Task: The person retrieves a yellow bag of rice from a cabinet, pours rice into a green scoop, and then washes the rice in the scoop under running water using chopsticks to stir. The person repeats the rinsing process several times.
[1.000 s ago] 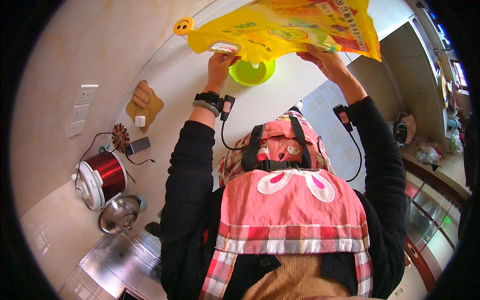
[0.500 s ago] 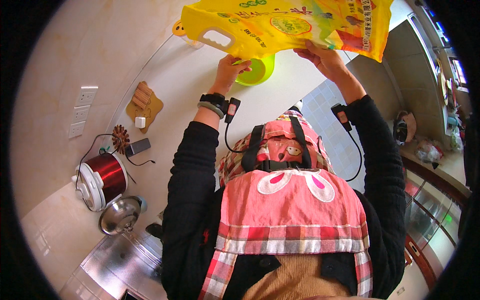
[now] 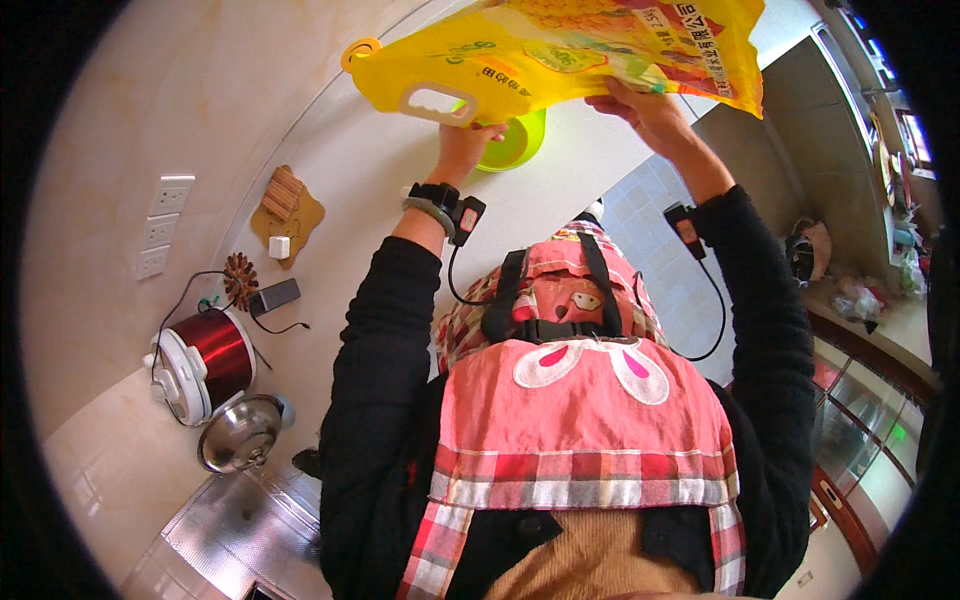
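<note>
A large yellow plastic rice bag (image 3: 560, 70) with a cut-out handle hole is held up across the top of the view, tilted, over a bright green bowl (image 3: 518, 145) on the white counter. My left hand (image 3: 466, 148) is closed on the bag's lower edge beside the handle hole; the bag hides part of its fingers. Farther right, my right hand (image 3: 645, 115) grips the bag from below, its thumb and fingers on the plastic. The bowl is partly covered by the bag and sits just right of my left hand. Whether anything leaves the bag cannot be seen.
Along the left wall are a wooden board (image 3: 285, 225) with a white cube on it, a dark brown trivet (image 3: 240, 280), a red and white cooker (image 3: 210, 365) with a cord, and a metal lid (image 3: 240, 433). A round yellow object (image 3: 358, 52) shows behind the bag.
The bag has shifted left and its handle end has dropped lower, covering more of my left hand. My right hand keeps nearly the same place and hold.
</note>
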The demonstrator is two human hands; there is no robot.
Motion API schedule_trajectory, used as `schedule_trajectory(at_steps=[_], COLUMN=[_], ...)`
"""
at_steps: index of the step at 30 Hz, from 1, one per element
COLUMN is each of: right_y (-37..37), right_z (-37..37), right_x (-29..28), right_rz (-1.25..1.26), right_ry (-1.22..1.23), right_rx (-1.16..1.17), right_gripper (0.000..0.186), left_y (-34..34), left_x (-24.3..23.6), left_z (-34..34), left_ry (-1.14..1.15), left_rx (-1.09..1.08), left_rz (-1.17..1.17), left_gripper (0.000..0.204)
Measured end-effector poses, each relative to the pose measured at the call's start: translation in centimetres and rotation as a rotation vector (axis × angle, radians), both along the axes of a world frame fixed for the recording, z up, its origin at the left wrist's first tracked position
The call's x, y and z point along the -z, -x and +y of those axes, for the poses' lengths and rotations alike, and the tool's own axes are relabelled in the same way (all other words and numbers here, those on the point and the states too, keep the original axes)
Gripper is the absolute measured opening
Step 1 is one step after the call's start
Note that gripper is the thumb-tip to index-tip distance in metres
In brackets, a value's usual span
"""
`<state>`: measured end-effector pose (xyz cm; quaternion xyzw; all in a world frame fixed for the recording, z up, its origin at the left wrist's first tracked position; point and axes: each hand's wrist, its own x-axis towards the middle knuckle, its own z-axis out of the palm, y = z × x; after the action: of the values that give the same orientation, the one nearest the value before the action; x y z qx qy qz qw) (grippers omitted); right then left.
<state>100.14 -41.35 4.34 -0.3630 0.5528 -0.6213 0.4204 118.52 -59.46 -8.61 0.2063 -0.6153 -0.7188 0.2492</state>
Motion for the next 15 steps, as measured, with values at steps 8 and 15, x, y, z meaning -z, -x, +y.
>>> schedule_trajectory(at_steps=[8, 15], right_y=[0.0, -0.4], right_z=[0.0, -0.1], right_x=[-1.1, -0.9], right_rz=[0.080, 0.077], right_ry=[-0.064, -0.016], right_rx=[0.031, -0.027], right_gripper=[0.031, 0.034], left_y=[-0.3, -0.5], left_x=[-0.5, -0.5], left_z=[-0.3, -0.4], left_ry=[0.046, -0.012], left_rx=[0.053, 0.025], left_rz=[-0.087, -0.089], left_gripper=[0.026, 0.026])
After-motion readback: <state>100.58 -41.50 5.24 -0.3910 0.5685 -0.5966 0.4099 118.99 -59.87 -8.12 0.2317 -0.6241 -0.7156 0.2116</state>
